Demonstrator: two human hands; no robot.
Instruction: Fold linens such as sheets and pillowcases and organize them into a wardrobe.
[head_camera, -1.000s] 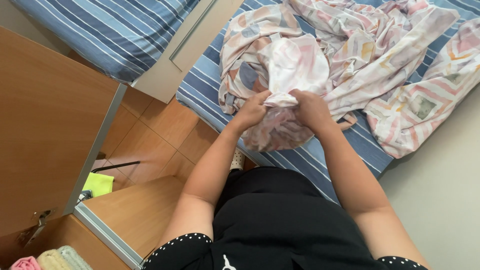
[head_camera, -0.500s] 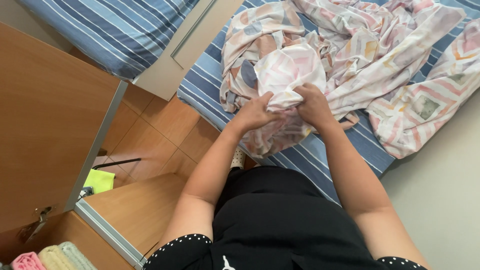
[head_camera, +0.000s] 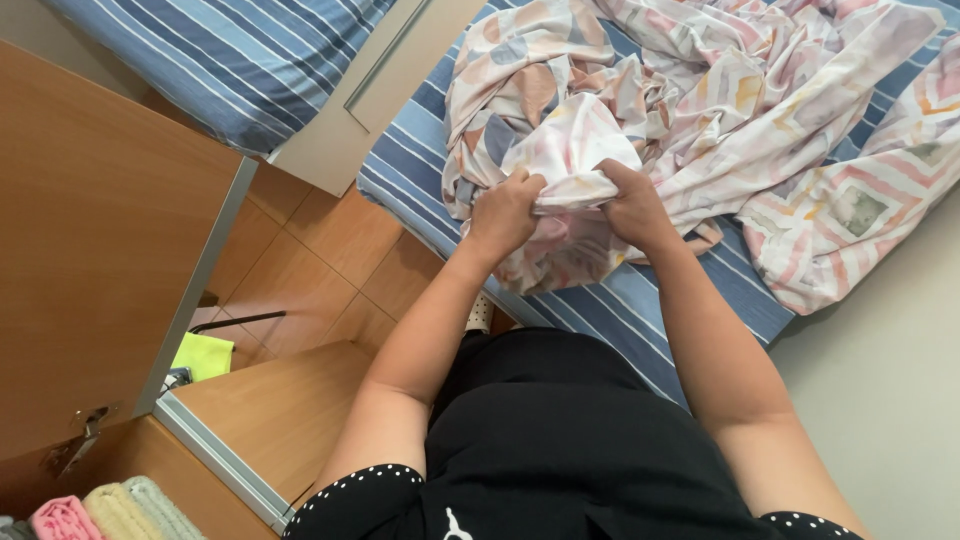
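Head view, looking down. The left hand (head_camera: 503, 212) and right hand (head_camera: 632, 205) are both closed in a grip on a bunched fold of the patterned sheet (head_camera: 570, 150), a pale fabric with pink, peach and grey shapes, held just above the bed's edge. The rest of this sheet lies crumpled across the blue striped mattress (head_camera: 640, 310), spreading toward the upper right. Left of the bed, an open wooden wardrobe door (head_camera: 90, 270) stands over the tiled floor (head_camera: 320, 260). Rolled towels (head_camera: 100, 512) in pink, tan and green sit at the lower left corner. A yellow-green cloth (head_camera: 205, 355) lies on the floor beside the door.
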